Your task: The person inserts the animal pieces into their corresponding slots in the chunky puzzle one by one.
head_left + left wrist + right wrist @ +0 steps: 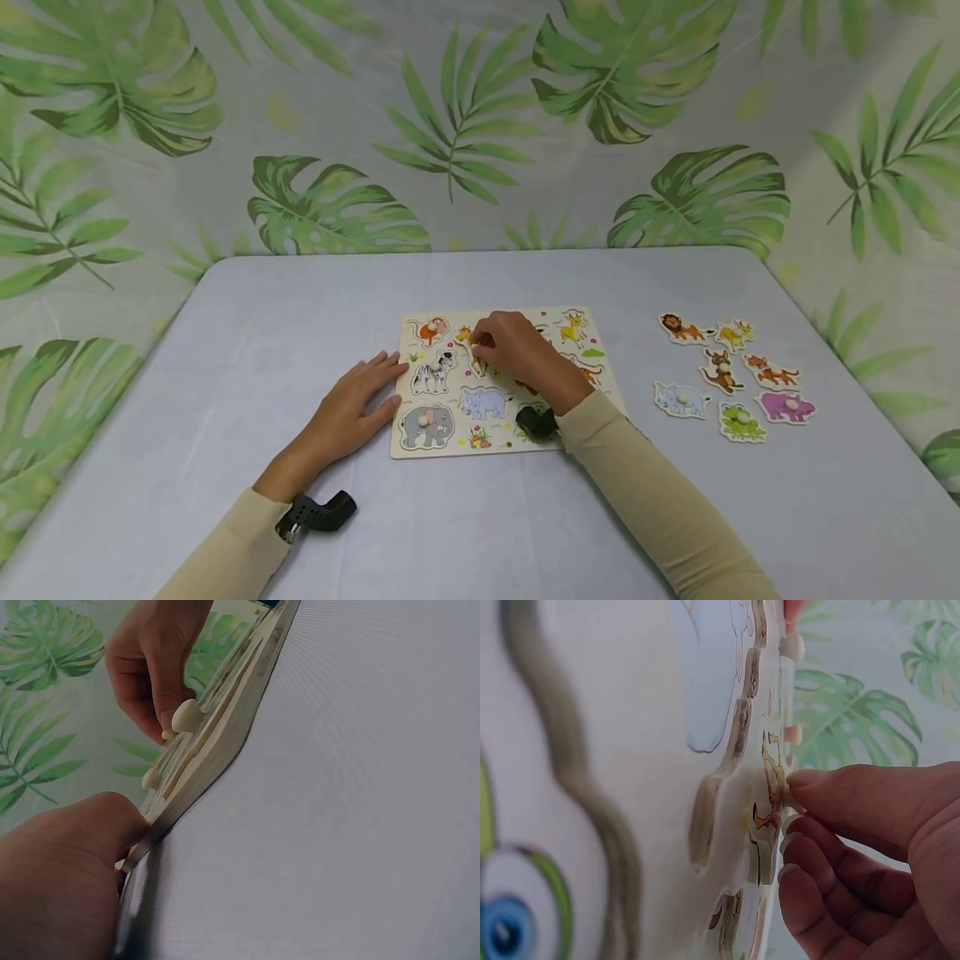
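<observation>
On my head feed, the beige sleeves (pixel 663 517) sit nearest, entering from the lower left and lower right of the frame, each with a black wrist camera (pixel 322 512) strapped at the cuff. Beyond them, at the middle of the frame, a wooden animal puzzle board (pixel 459 446) lies on the white table (pixel 187 400).

At the board's left edge I see the left hand (pixel 348 408) with its fingers extended, touching the edge and gripping nothing. The fingers of the right hand (pixel 517 346) pinch the knob of the giraffe piece (pixel 478 362), at the upper middle of the board. It is at its slot, though I can't tell whether it sits fully down.

By my reading, the job is in its early part. The monkey piece (pixel 431 331) and the elephant piece (pixel 427 427) are in, knobs showing; the zebra (pixel 433 372) has no loose twin, so I count it as placed too. Seven remain at the right of the frame: lion (pixel 684 330), antelope (pixel 733 335), kangaroo (pixel 722 372), tiger (pixel 772 372), rhino (pixel 680 400), frog (pixel 742 423) and hippo (pixel 786 407). The rhino and antelope slots show bare; the right hand and sleeve hide some others from me.
</observation>
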The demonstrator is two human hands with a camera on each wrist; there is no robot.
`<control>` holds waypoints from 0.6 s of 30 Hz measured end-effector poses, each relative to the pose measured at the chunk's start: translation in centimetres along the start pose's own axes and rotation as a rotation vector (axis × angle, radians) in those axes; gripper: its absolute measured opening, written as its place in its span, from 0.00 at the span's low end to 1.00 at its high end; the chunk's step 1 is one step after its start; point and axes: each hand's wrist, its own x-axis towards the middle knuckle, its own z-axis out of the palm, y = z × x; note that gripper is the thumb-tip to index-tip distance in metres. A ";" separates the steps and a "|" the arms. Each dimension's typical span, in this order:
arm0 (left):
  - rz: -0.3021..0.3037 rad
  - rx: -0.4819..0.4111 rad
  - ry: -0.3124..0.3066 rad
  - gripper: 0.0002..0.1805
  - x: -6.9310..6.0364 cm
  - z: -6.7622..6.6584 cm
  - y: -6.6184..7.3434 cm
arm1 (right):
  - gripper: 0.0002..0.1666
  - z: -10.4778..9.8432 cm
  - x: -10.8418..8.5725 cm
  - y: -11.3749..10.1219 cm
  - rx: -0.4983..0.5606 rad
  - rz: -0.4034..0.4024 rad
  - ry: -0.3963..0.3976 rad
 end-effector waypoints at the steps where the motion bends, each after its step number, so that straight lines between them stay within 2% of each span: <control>1: 0.000 -0.001 -0.001 0.27 0.0 0.0 0.0 | 0.06 0.0 0.0 0.0 0.001 0.006 -0.005; 18: 0.003 0.003 -0.001 0.27 0.0 0.0 -0.1 | 0.06 0.1 0.0 0.1 0.012 0.026 -0.018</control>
